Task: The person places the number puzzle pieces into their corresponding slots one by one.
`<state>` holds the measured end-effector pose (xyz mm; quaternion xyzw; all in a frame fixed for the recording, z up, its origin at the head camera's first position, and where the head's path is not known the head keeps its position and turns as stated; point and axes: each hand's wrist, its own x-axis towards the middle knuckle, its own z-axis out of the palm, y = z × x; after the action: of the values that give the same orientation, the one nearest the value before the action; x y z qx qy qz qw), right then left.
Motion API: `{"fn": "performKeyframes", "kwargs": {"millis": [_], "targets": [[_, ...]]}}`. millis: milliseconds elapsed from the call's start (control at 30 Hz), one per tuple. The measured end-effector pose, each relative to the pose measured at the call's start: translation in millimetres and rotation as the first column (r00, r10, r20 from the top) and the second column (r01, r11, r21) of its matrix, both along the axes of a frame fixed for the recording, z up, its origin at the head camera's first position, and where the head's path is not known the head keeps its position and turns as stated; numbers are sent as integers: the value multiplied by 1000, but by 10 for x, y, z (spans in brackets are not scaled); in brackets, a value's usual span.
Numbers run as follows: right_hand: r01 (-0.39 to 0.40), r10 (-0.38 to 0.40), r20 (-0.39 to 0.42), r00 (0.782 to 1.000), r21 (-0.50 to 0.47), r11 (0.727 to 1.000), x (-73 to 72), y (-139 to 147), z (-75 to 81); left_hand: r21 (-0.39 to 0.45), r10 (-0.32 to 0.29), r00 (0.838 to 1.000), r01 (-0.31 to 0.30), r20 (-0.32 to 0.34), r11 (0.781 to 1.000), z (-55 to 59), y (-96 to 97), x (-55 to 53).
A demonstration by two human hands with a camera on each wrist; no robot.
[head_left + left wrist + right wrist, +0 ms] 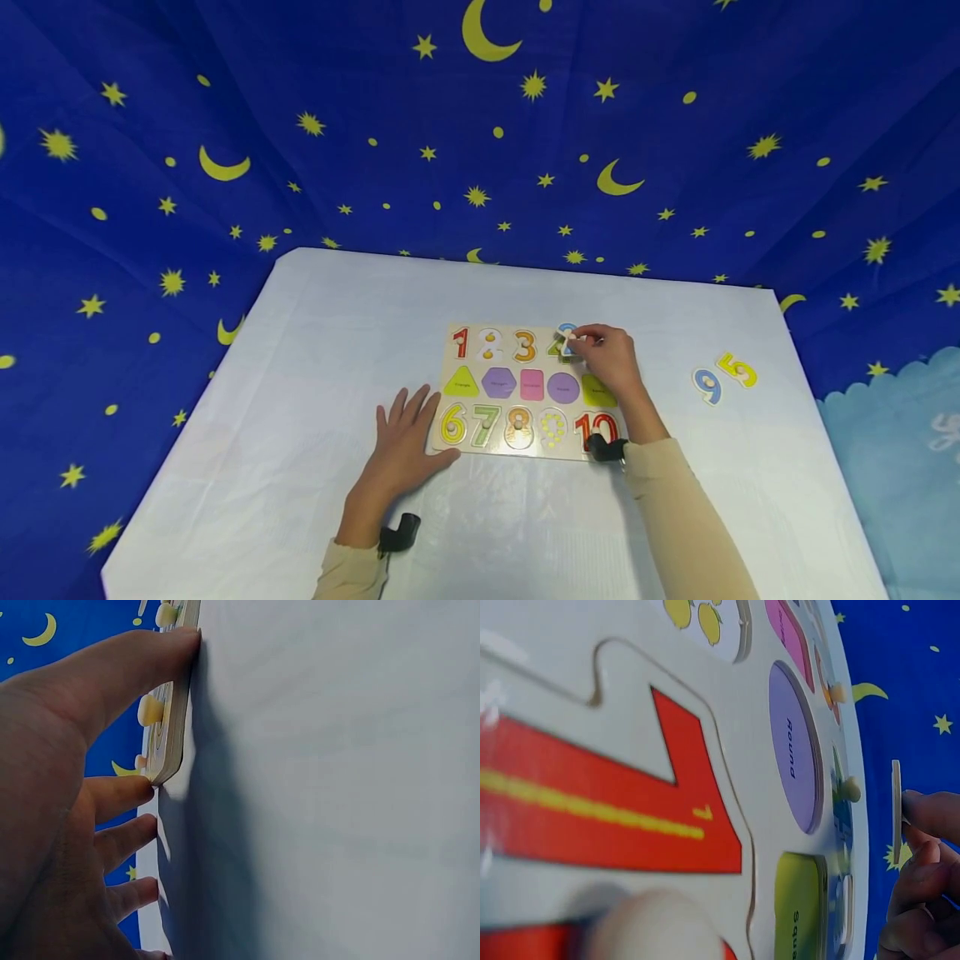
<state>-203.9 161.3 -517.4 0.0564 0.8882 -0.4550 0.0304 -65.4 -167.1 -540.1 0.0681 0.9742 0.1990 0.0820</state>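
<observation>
A wooden number puzzle board (495, 452) lies on the white table, with knobbed number pieces along two rows and coloured shapes between them. My right hand (609, 360) pinches a blue-and-white number piece (567, 348), apparently a 2, above the green 4 at the top right. In the right wrist view that piece (896, 814) shows edge-on, raised off the board. My left hand (405, 446) rests at the board's lower left corner, fingers spread. Its thumb (161, 656) touches the board's edge. The recesses for 2 (491, 345) and 9 (553, 427) show printed pictures.
A blue 9 piece (707, 386) and a yellow 5 piece (737, 371) lie on the table (300, 350) to the right of the board. Dark blue cloth (390, 125) with moons and stars hangs behind the table.
</observation>
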Motion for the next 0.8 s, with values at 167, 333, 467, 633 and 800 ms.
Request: {"fn": "performKeyframes", "kwargs": {"millis": [167, 333, 467, 633, 800], "targets": [[3, -3, 7, 1000, -1, 1000, -11, -39, -27, -2, 2, 1000, -2, 3, 1000, -3, 1, -3], [-10, 10, -8, 1000, 1, 1000, -3, -89, -21, 1, 5, 1000, -5, 6, 1000, -5, 5, -7], [-18, 18, 4, 1000, -5, 1000, -5, -130, -33, -8, 4, 1000, -4, 8, 1000, -10, 4, -4], [-26, 26, 18, 1000, -13, 1000, -15, -183, -58, -10, 4, 1000, -4, 14, 1000, 7, 8, 4], [-41, 41, -22, 999, -2, 999, -19, -248, -54, -9, 4, 1000, -4, 12, 1000, 28, 12, 2]]}}
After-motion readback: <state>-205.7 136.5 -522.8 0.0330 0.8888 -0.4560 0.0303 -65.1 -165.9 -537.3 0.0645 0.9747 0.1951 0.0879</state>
